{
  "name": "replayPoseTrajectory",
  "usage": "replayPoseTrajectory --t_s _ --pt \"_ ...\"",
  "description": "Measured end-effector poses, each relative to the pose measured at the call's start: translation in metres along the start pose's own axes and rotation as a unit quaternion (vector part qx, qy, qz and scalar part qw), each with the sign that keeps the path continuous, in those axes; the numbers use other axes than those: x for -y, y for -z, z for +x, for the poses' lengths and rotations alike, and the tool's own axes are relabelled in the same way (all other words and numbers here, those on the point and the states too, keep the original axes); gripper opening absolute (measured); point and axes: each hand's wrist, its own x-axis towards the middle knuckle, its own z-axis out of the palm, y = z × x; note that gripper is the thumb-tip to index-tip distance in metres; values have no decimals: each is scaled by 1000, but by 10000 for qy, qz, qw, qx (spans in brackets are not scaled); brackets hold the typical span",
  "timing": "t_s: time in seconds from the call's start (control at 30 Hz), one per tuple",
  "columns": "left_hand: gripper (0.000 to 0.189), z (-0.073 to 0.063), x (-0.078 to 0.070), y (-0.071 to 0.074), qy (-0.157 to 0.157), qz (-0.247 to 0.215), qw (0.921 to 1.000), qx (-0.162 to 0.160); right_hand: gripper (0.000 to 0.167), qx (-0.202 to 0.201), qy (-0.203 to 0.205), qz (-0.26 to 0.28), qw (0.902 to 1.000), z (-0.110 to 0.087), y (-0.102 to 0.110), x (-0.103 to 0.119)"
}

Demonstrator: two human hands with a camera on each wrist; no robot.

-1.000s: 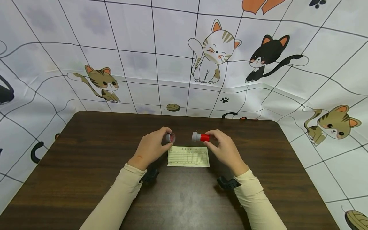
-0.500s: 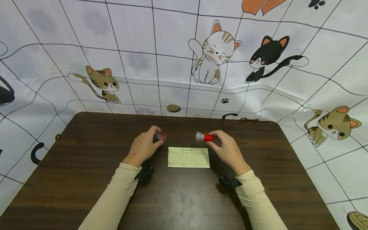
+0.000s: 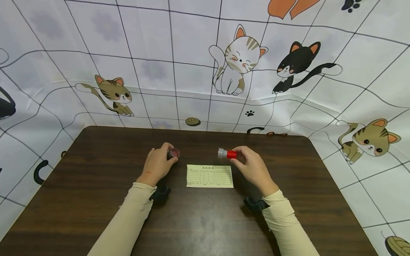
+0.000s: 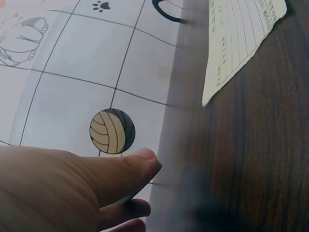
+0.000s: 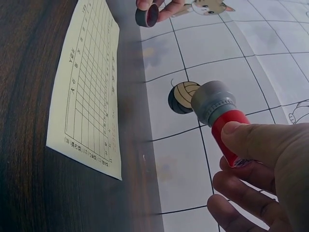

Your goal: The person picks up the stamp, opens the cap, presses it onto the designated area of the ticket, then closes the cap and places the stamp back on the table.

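Note:
My left hand [image 3: 156,165] pinches a small round dark cap [image 3: 173,153] between thumb and fingers, its reddish hollow facing right. In the left wrist view the thumb hides nearly all of the cap. Across from it, my right hand [image 3: 252,167] holds a red and grey round stamp [image 3: 226,153] by its red body, thumb on one side and fingers on the other. The grey end of the stamp [image 5: 215,101] points left, toward the cap, with a wide gap between them. A yellowish printed form [image 3: 209,176] lies on the table, in front of and between the hands.
The dark wooden table [image 3: 205,220] extends to both sides and toward me. Behind its far edge hangs a white sheet [image 3: 150,74] with grid lines and cartoon cats. Each wrist wears a dark strap [image 3: 256,204].
My left hand has moved left with the cap, away from the stamp and the form. The right hand has shifted slightly right, still holding the stamp. The form has stayed put.

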Motion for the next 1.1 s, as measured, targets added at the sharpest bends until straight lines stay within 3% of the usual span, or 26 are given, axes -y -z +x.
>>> replayPoseTrajectory --t_s 0.13,0.33,0.57,1.1 --pt "44 -1 3 -4 -113 188 9997 -97 29 34 -59 -8 10000 -1 -2 0" --pt "44 -1 6 -8 -48 506 9975 -499 29 55 -105 49 9999 -2 -3 3" --pt "46 -1 7 -9 9 473 9959 -776 30 74 -90 34 9999 -2 -4 2" --pt "46 4 8 -9 98 485 9971 -585 30 34 7 77 10000 0 -2 2"
